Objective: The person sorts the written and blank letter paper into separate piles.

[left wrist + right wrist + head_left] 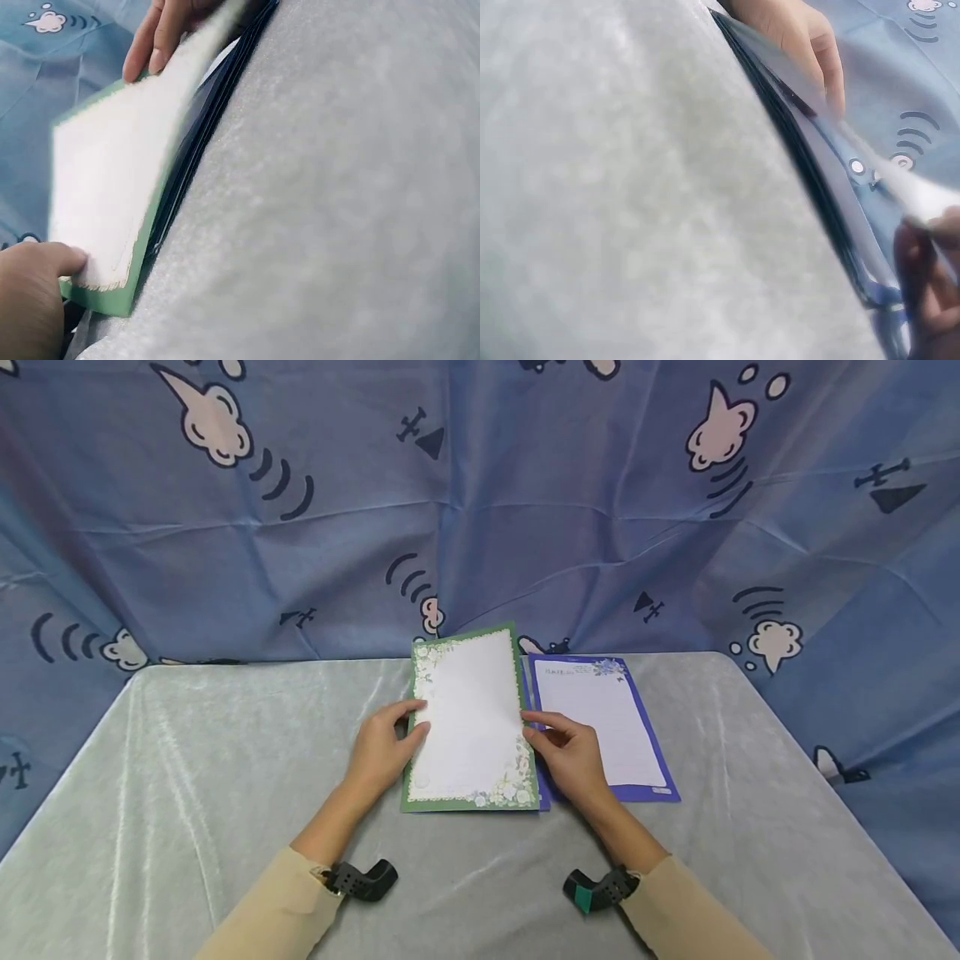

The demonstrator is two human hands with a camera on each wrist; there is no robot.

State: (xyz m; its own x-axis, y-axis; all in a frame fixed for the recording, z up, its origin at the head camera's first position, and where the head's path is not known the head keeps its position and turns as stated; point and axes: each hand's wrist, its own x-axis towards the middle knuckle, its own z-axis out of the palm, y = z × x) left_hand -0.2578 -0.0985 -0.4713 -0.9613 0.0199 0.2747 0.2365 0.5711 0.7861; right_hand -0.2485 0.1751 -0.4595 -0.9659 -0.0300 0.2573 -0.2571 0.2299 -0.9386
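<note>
A sheet of letter paper [468,718] with a green border and pale flowers is held upright at a tilt between both hands. My left hand [377,747] pinches its left edge, the thumb [71,259] lying on the white face. On the right edge, my right hand [573,760] grips the sheet between thumb and fingers. Beneath the green sheet lies a dark blue stack [199,146] of thin layers, mostly hidden in the head view. Beside it, partly behind my right hand, a blue-bordered sheet [600,718] with lines and some handwriting rests on the table.
A pale grey velvety cloth [247,752] covers the table. Behind the far edge hangs a blue curtain [525,543] with cartoon clouds and planes. A black wrist device [363,881] is on the left wrist, another black device [600,891] on the right.
</note>
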